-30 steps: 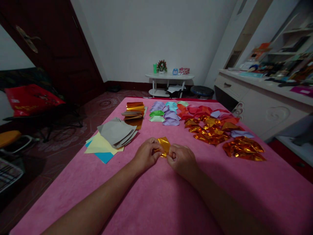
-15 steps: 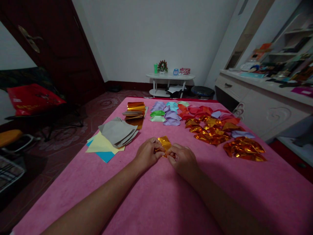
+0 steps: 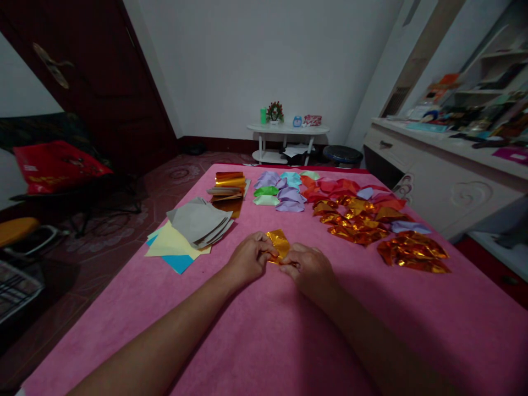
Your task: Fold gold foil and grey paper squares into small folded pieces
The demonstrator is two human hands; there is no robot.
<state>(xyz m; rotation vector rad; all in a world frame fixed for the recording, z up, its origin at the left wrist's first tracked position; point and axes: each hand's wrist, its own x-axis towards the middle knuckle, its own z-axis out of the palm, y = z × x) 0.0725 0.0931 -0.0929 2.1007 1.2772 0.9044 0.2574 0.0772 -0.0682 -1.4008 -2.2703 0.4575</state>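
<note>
A small piece of gold foil paper [image 3: 279, 243], partly folded, is between my two hands at the middle of the pink-covered table [image 3: 247, 330]. My left hand [image 3: 249, 257] pinches its left side with thumb and fingertips. At the lower right edge, my right hand [image 3: 309, 269] grips it between thumb and forefinger. The fingers hide part of the folds. Folded gold foil pieces [image 3: 412, 252] lie in a heap to the right of my right hand. Left of my left hand is a fanned stack of grey-backed sheets [image 3: 200, 220].
Yellow paper [image 3: 175, 242] and blue paper [image 3: 178, 264] stick out under the grey sheets. Behind them lies a stack of gold foil sheets [image 3: 229, 181]. Folded purple papers [image 3: 290, 198] and red papers [image 3: 330, 188] sit at the far side. A white cabinet [image 3: 433, 165] stands at right.
My right fingers have shifted slightly along the foil's lower edge, and more of its gold face shows between the hands. My left hand has barely moved.
</note>
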